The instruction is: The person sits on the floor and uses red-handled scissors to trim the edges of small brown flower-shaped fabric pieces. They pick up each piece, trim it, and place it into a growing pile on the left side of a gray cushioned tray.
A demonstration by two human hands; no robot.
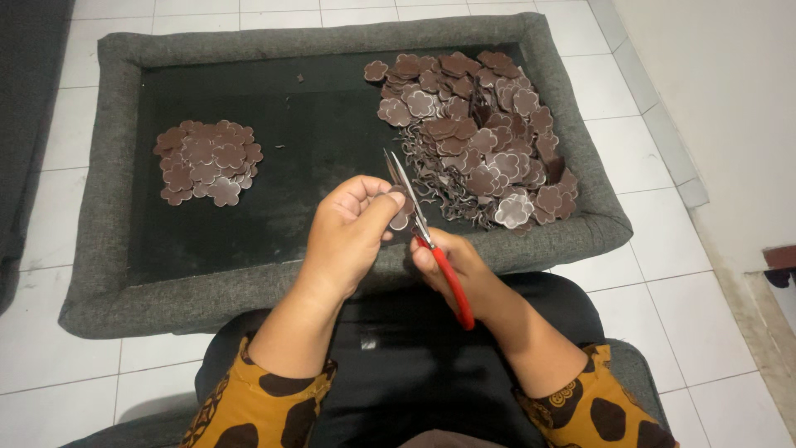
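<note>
At the centre of the frame the left hand (348, 228) pinches a small brown flower-shaped piece (401, 209) just left of the right hand (452, 261), which grips red-handled scissors (427, 241), blades slightly parted, pointing to the upper left along the piece's edge.

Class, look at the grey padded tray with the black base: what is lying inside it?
Inside the grey padded tray lie a small pile of brown flower-shaped cutouts at left and a bigger heap at right. The base under both piles is covered.
</note>
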